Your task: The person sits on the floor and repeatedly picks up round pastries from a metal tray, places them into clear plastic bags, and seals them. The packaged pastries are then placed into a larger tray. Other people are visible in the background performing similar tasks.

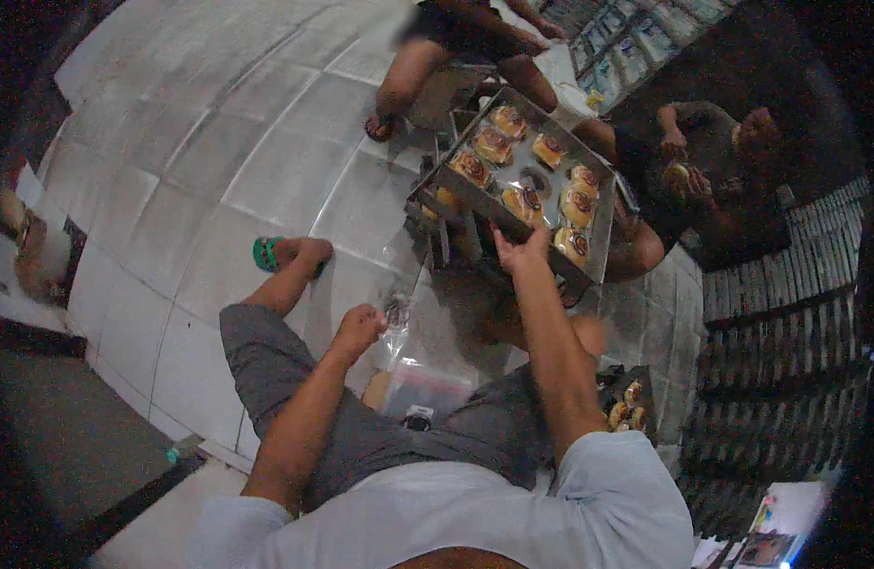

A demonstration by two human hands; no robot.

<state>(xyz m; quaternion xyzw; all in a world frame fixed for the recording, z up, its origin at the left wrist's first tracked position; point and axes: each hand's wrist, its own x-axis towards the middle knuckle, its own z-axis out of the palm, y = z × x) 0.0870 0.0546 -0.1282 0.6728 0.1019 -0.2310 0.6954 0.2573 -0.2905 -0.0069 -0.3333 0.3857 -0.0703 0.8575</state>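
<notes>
My left hand [361, 329] is closed in a pinch on a clear plastic bag [396, 318], which hangs above the floor between my knees. My right hand [524, 250] reaches to the near wall of a metal tray [603, 232], with thumb and fingers apart. Just beyond its fingers lies a topped bun [520, 201] with a shiny clear wrap. Several more topped buns [494, 145] lie in rows in that tray. Whether my fingertips touch the wall or the bun is hard to tell.
A stack of clear plastic bags [426, 391] lies between my thighs. More buns [627, 412] sit in a dark tray by my right leg. Opposite sits one person [527, 81]; another person's hand [688, 180] is near a bun at right. Slatted racks [778, 332] stand to the right.
</notes>
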